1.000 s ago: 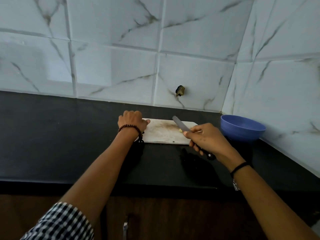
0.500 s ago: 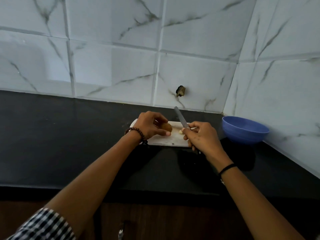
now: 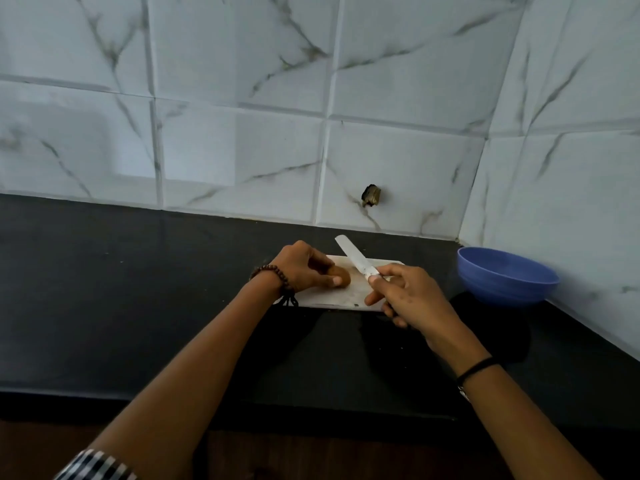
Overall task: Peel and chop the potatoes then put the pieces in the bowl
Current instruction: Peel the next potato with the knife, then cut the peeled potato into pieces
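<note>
Head view: a black surface [image 3: 138, 289] is seen running along a white marble-look tiled wall [image 3: 242, 150], w/ a corner at the right. A pale cutting board [image 3: 332, 301] is laid flat on the surface near the back wall, approx mid-frame; its top is marked w/ brownish stains. A brown potato [image 3: 342, 277] is held down on the board's left part by the left hand [image 3: 304, 268]: fingers are curled over its top & the thumb is pressed on its near side, so the hand is clamped on the potato, most of which is hidden. A dark bead bracelet [image 3: 277, 276] is worn on that wrist.

A knife [image 3: 353, 258] is gripped by the right hand [image 3: 412, 296]: fingers are closed round the handle, which is mostly hidden, & the thumb tip is set at the blade's base. The pale blade is angled up & away to the left, toward the wall, just right of the potato; contact btwn them can't be told. A thin black band [image 3: 479, 368] is worn on the right wrist.

A blue bowl [image 3: 502, 289] is stood on the surface in the right corner, apart from the board; only part of its inside is shown. A small dark hole [image 3: 371, 196] is seen in the wall tile behind the board, & a checked sleeve [image 3: 95, 464] at bottom left
</note>
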Demonstrator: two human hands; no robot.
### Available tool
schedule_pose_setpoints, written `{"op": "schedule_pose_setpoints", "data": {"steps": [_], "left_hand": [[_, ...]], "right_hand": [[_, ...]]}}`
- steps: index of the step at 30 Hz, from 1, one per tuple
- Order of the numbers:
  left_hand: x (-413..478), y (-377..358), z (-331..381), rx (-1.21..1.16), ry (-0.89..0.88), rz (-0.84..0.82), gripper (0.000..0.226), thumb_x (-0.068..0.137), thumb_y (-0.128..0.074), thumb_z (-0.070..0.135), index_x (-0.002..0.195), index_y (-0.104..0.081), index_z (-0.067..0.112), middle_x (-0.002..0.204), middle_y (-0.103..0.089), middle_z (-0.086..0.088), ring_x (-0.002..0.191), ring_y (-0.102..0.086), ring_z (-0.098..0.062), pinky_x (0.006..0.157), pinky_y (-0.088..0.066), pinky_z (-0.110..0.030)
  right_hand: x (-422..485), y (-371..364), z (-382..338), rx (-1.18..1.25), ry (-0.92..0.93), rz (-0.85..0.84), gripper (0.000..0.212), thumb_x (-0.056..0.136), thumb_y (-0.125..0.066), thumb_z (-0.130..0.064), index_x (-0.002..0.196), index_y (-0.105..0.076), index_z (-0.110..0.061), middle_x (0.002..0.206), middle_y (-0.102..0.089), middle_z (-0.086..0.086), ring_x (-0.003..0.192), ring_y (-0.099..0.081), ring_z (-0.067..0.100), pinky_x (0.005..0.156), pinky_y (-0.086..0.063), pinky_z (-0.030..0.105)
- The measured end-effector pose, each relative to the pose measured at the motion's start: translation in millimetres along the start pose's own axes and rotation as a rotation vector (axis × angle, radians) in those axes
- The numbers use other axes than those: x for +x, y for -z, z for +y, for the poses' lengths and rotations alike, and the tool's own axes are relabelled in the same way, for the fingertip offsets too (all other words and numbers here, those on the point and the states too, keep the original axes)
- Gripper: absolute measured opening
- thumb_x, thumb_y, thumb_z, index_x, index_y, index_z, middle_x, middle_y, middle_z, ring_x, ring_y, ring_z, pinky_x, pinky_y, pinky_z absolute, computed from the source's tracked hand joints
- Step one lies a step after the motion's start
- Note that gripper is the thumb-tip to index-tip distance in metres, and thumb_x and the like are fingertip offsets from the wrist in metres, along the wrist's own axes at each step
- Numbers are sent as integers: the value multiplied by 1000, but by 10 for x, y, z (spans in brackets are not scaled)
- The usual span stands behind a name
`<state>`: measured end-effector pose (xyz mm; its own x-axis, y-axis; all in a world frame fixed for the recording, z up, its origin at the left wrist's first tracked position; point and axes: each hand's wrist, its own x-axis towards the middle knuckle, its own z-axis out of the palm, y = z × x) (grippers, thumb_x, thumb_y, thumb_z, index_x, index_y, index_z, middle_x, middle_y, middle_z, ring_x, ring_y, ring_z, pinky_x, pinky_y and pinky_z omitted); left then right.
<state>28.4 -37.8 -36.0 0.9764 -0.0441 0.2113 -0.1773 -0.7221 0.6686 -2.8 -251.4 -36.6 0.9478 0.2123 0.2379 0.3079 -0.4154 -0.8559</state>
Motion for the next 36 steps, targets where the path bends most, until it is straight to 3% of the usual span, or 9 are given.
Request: {"op": "schedule_pose_setpoints", "data": {"steps": [3,7,12,16,17,20,27,30,36], "left_hand": [[-23,15,30,-27,13,1,45,70,-83,35,112,-70,23,101,-70,7,98,-61,-6,95,-45,-25],[-48,5,15,-103,46,108,39,57,-90,40,87,-77,19,88,-72,8,91,-62,-2,85,-48,-20],[-51,-16,23,-76,27,147,38,55,-91,39,83,-78,18,85,-73,7,89,-65,-5,86,-54,-25],[-57,-2,29,-77,11,128,36,60,-89,36,88,-79,16,88,-73,6,94,-64,-5,90,-52,-24],[-55,-1,28,-75,11,121,35,62,-88,36,89,-79,16,89,-73,6,94,-64,-6,91,-52,-25],[-50,-18,19,-71,18,137,33,61,-89,36,87,-79,18,88,-73,6,92,-65,-6,91,-54,-30],[-61,-44,-6,-51,-4,175,27,65,-86,38,86,-79,21,86,-74,6,88,-66,-7,87,-56,-34],[-65,-56,5,-23,-13,205,21,68,-84,35,84,-78,22,87,-75,4,86,-68,-10,84,-57,-35],[-89,-82,31,-14,-13,240,24,66,-86,29,85,-79,15,86,-75,-2,88,-68,-13,85,-56,-32]], "right_hand": [[-17,-23,-25,-18,-15,-19,16,100,-59,-26,115,-64,-25,79,-75,3,52,-54,7,42,-42,18],[-36,-57,-32,-44,-2,-30,23,99,-60,-30,121,-66,-28,78,-74,5,54,-56,8,46,-44,19],[-97,-116,-75,-296,120,6,32,100,-55,-35,131,-63,-36,74,-68,-1,59,-60,7,50,-47,19],[-116,-178,-178,-576,204,54,37,101,-50,-30,135,-62,-23,106,-72,3,90,-65,14,78,-49,25],[-114,-205,-202,-612,205,58,35,102,-49,-27,131,-65,-18,102,-72,5,92,-64,18,79,-49,27],[-77,-291,-237,-700,171,65,29,102,-47,-26,112,-68,-9,75,-57,2,74,-55,19,56,-38,25],[81,-420,-492,-799,91,40,22,100,-52,-25,112,-55,-7,110,-57,14,86,-56,28,70,-41,35],[148,-497,-529,-798,82,25,24,98,-54,-25,114,-56,-7,115,-59,15,98,-62,35,74,-47,38],[61,-497,-500,-850,70,27,26,100,-51,-24,119,-52,-6,121,-53,19,107,-58,38,76,-39,38]]}}
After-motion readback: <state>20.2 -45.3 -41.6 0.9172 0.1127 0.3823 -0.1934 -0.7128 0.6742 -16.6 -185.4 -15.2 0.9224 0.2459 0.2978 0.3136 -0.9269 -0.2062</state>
